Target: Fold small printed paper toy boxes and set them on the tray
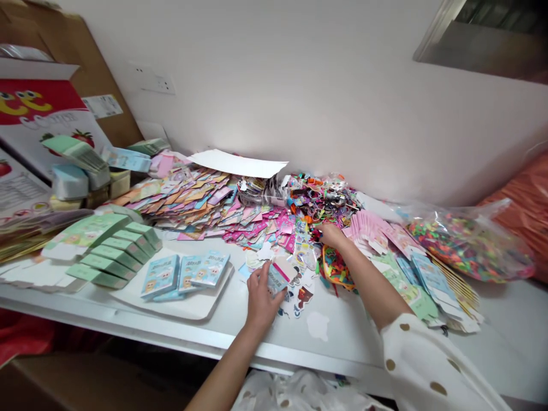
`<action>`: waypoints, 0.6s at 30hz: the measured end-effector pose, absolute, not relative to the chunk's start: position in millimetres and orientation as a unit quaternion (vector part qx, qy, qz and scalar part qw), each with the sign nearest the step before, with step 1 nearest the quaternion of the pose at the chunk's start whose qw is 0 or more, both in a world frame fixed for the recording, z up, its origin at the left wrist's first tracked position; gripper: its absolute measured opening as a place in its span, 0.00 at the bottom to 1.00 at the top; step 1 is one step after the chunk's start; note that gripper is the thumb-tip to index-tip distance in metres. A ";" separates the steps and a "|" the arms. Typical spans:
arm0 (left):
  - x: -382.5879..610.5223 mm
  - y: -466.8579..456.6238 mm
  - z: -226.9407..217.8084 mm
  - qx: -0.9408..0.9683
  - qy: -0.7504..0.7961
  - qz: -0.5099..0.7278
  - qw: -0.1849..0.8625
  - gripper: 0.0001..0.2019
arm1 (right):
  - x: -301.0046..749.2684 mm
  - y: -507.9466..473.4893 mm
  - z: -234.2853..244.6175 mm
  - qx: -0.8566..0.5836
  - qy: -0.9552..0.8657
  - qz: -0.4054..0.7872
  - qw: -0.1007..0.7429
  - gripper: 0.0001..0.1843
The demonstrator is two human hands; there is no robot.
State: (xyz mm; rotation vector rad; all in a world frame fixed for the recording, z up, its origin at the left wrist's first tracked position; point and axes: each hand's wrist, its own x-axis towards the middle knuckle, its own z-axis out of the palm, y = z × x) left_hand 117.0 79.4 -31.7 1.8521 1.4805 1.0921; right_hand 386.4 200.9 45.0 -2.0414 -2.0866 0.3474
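Note:
My left hand point(262, 297) is closed around a small blue cardboard box point(277, 279) near the middle of the table, thumb on one side and fingers on the other. A pink stripe crosses the box's far end. Beyond it, my right hand point(330, 235) reaches to the front edge of a pile of colourful small trinkets point(323, 197). Its fingers are pinched together, and what they hold is too small to make out. Under my right forearm sits a basket point(338, 268) of bright little pieces. Loose cut-out stickers point(303, 297) lie beside my left hand.
Blue boxes point(160, 277) rest on a white tray point(214, 305) at left, beside green boxes point(115, 257). Behind spreads a heap of colourful packets point(192, 197). At right are fanned flat cartons point(432, 279) and a clear bag point(466, 240) of coloured pieces. A wall point(299, 85) stands behind.

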 end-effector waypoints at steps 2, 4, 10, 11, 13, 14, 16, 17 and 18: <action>116.5 79.4 -30.7 0.685 0.547 0.403 0.263 0.35 | 385.8 214.2 36.7 -0.673 -0.719 0.137 0.101 0.10; 114.2 79.5 -30.1 0.684 0.551 0.401 0.259 0.35 | 385.9 221.5 33.0 -0.665 -0.722 0.152 0.116 0.04; 108.1 84.0 -29.6 0.673 0.573 0.399 0.244 0.35 | 390.3 213.8 53.8 -0.683 -0.662 0.185 0.247 0.10; 109.3 84.8 -29.8 0.672 0.576 0.400 0.240 0.35 | 385.7 206.7 59.5 -0.673 -0.640 0.224 0.294 0.11; 113.4 85.4 -30.4 0.672 0.579 0.398 0.232 0.35 | 368.6 187.3 69.1 -0.625 -0.586 0.333 0.395 0.13; 115.9 85.1 -30.7 0.674 0.581 0.396 0.228 0.35 | 356.8 175.6 72.3 -0.591 -0.561 0.385 0.434 0.16; 120.8 82.7 -31.0 0.678 0.583 0.391 0.217 0.36 | 329.4 150.7 74.3 -0.542 -0.543 0.439 0.468 0.22; 122.6 80.7 -31.1 0.681 0.583 0.390 0.210 0.37 | 315.3 138.7 73.2 -0.531 -0.545 0.444 0.472 0.24; 123.8 78.3 -31.1 0.683 0.583 0.390 0.202 0.37 | 301.8 127.6 70.8 -0.528 -0.552 0.442 0.471 0.24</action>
